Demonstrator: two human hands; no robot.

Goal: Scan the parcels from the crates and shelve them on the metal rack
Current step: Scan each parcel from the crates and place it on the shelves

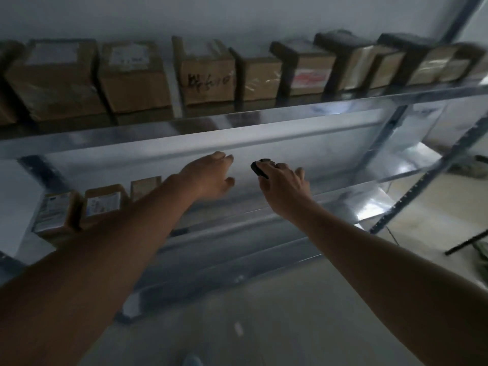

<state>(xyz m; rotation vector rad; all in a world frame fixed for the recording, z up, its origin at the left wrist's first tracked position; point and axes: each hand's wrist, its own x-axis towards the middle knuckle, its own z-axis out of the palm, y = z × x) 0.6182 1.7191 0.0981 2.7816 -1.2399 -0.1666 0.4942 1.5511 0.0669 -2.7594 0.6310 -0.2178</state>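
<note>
At about nine o'clock a white flat-sided box [18, 207] sits on the middle shelf, and just right of it three small brown cardboard parcels [103, 204] stand in a row, the nearer two with pale printed labels facing out. Above them, from ten o'clock across to two o'clock, the upper shelf carries a long line of cardboard boxes [206, 72], taped and matte, one with dark handwriting on its front, the far ones blurred. The metal rack [264, 114] is shiny galvanised sheet with perforated dark uprights at three o'clock.

Near the centre the left hand [211, 175] reaches into the bare stretch of the middle shelf, its fingers loosely extended and holding nothing; the nearest small parcel lies toward eight o'clock from those fingers, beside the forearm and apart from them. Just right of it, the right hand [284, 183] holds a small black rounded scanner [260, 169] between thumb and forefinger, its other fingers spread; no parcel touches it.
</note>
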